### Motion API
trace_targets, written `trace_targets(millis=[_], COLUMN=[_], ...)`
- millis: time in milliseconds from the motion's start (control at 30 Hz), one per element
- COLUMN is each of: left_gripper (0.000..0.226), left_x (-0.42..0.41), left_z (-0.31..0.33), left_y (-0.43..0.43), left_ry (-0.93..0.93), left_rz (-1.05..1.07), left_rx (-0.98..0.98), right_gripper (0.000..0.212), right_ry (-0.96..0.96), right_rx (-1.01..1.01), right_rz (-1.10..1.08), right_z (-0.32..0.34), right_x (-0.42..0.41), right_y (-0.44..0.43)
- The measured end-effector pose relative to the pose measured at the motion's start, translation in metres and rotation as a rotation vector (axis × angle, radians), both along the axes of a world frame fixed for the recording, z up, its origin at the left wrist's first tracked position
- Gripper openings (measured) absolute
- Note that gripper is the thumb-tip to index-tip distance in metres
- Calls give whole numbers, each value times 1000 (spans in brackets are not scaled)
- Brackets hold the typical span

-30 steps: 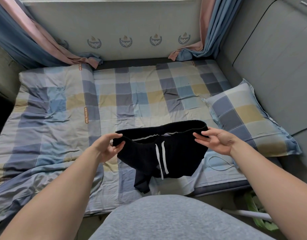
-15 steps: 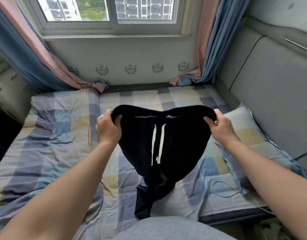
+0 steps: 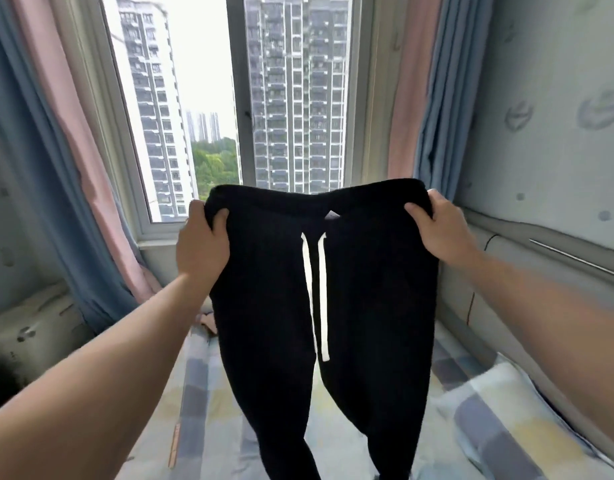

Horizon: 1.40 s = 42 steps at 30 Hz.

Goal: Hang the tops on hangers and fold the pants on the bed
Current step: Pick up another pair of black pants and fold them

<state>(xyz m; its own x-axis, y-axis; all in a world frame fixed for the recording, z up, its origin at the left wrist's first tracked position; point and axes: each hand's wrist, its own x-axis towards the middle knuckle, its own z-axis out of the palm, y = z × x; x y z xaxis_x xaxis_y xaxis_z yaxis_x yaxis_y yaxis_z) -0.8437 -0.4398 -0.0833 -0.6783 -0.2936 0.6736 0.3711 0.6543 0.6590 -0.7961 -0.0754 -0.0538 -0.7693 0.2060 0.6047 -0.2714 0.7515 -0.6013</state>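
Both hands (image 3: 203,249) (image 3: 440,226) raised black pants (image 3: 368,289) higher, legs now hanging.

Daylight floods through the window (image 3: 236,109) (overexposed sky); edges blurred, warped.

Left hand (image 3: 201,245) and right hand (image 3: 440,228) hold the pants (image 3: 271,306) up by the waistband, arms outstretched.
The left hand shows its back to the camera, its thumb pressed over the front of the cloth at one end of the waistband and its fingers hidden behind. The right hand sits slightly higher at the other end, thumb on the front, fingers curled over the top edge. The hands are well apart. Both forearms are bare and reach forward and up from the lower corners of the view, with the wrists nearly straight; the right forearm is blurred.
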Motion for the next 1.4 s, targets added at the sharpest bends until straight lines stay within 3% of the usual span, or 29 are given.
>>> trace_targets(millis=[200,333,433,567,700,767,1000,1133,1200,1400], left_gripper=[35,30,19,26,11,21,26,60,64,39], left_x=[-6,-6,3,13,28,33,58,62,62,58], left_z=[86,136,167,194,213,216,216,209,205,207], left_y=[-6,-6,1,19,43,51,52,38,37,25], left_ry=[-74,-257,-437,-480,-399,-412,-322,-286,-256,-130], left_rz=[-64,-130,-221,-375,-626,-760,-906,-962,-1012,-960], left_rx=[80,281,540,649,746,730,416,295,249,486], right_gripper=[33,38,22,14,16,19,31,38,38,38], right_ry=[-9,-157,-280,-379,-338,-297,-188,-160,-79,33], right_rx=[-74,-255,-485,-641,-538,-480,-285,-113,3,261], right_rz=[-9,31,92,272,398,457,535,479,392,382], right_z=[75,118,146,173,199,209,224,231,235,245], right_x=[-11,-14,-9,-3,2,6,18,28,34,47], right_y=[-15,-25,-42,-71,-100,-113,-145,-156,-167,-197])
